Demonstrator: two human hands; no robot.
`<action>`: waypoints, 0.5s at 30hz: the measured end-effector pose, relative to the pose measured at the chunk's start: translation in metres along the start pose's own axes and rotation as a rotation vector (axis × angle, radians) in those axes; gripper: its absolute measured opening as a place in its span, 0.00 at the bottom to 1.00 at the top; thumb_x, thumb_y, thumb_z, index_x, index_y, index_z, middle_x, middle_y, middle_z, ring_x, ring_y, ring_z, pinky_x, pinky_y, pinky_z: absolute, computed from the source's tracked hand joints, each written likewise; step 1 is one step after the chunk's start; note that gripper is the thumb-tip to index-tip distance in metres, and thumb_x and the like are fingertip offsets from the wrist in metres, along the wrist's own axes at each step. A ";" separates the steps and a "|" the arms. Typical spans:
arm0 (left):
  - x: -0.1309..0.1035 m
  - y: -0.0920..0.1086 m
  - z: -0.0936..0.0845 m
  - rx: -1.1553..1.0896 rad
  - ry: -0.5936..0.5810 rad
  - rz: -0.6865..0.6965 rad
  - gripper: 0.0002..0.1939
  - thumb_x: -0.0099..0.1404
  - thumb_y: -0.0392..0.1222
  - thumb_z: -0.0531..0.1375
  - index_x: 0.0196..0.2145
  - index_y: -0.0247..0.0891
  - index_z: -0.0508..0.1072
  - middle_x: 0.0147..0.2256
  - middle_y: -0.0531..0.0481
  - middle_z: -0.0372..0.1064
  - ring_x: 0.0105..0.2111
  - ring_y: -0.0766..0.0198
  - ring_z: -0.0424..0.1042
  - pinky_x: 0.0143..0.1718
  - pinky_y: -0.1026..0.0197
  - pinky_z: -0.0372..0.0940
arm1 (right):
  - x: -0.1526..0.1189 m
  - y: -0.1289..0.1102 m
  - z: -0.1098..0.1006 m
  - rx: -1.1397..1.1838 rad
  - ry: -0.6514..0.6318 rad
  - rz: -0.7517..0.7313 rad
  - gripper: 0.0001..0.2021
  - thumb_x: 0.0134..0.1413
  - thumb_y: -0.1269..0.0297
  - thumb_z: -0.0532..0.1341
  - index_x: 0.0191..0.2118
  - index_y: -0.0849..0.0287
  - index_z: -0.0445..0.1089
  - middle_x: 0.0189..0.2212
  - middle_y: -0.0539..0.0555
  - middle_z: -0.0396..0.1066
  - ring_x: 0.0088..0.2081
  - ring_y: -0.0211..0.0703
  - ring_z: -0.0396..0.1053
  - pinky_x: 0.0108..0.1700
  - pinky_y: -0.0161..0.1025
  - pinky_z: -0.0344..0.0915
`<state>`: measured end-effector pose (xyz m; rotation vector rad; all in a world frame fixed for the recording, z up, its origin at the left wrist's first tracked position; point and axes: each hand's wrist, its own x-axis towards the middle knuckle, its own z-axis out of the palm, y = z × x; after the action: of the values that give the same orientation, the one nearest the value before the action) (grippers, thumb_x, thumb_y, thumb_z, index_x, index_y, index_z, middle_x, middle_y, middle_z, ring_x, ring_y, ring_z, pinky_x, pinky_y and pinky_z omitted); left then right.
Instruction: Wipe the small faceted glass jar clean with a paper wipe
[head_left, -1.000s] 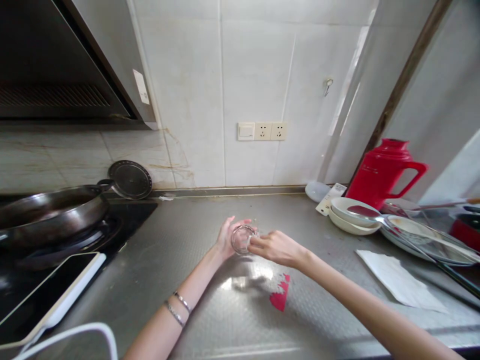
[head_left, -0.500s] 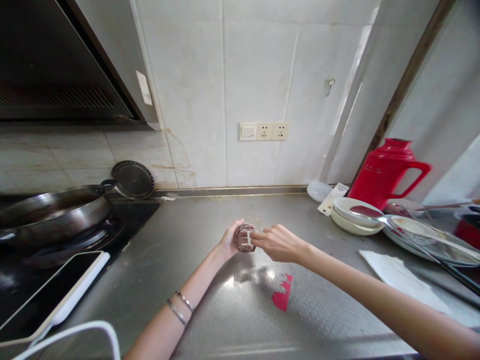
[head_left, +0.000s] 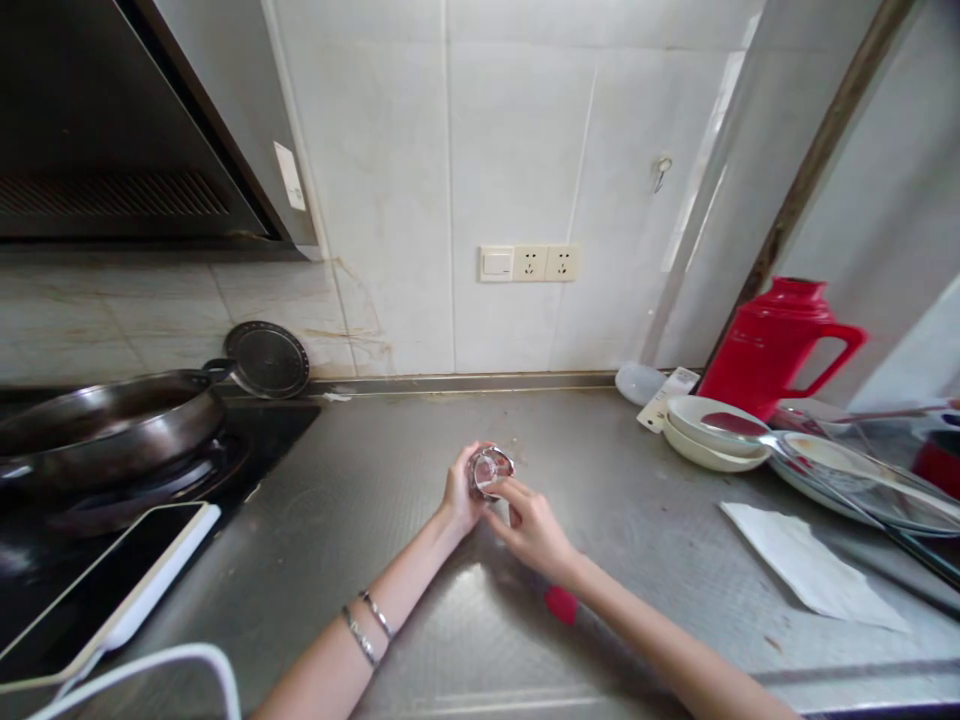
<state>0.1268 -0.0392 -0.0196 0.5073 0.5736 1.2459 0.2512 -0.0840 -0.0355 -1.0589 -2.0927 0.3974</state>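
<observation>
- Our left hand (head_left: pixel 460 492) is curled around the left side of a small clear glass vessel (head_left: pixel 487 468), gripping it above the steel counter (head_left: pixel 390 460).
- The vessel lies against the inside of that grip, its round opening towards us.
- Our right hand (head_left: pixel 531 528) has its fingers partly bent, with the index fingertip at the near right part of the opening; we cannot tell whether it pinches anything.
- We wear 2 bracelets (head_left: pixel 360 636) on our left wrist.
- A pink scrap (head_left: pixel 561 604) lies on the counter, partly hidden by our right forearm.
- Well to the right, we see 2 stacked bowls (head_left: pixel 712 445) near a red thermos (head_left: pixel 765 355).
</observation>
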 end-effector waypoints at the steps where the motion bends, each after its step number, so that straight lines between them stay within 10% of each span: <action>1: -0.001 0.000 0.001 0.002 -0.006 0.011 0.12 0.59 0.46 0.57 0.31 0.34 0.73 0.25 0.45 0.74 0.26 0.56 0.74 0.28 0.59 0.65 | 0.001 0.001 0.004 0.001 0.029 0.013 0.12 0.55 0.68 0.58 0.45 0.57 0.69 0.39 0.53 0.73 0.22 0.33 0.62 0.28 0.32 0.59; 7: 0.000 -0.002 -0.001 -0.012 -0.091 0.017 0.16 0.60 0.49 0.56 0.32 0.33 0.74 0.29 0.42 0.76 0.30 0.54 0.75 0.33 0.57 0.66 | 0.009 0.005 -0.003 -0.200 0.029 -0.005 0.07 0.59 0.66 0.58 0.42 0.54 0.72 0.41 0.52 0.75 0.32 0.38 0.71 0.33 0.32 0.60; 15: 0.018 0.012 -0.020 0.076 -0.180 -0.202 0.26 0.66 0.57 0.48 0.38 0.30 0.71 0.38 0.32 0.75 0.37 0.50 0.76 0.38 0.54 0.68 | 0.014 0.007 -0.055 -0.517 -0.333 -0.316 0.11 0.65 0.63 0.51 0.44 0.55 0.70 0.37 0.52 0.75 0.31 0.36 0.70 0.29 0.32 0.56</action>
<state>0.1089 -0.0179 -0.0290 0.6038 0.5077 0.9781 0.2901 -0.0721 0.0043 -0.9588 -2.6991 -0.1478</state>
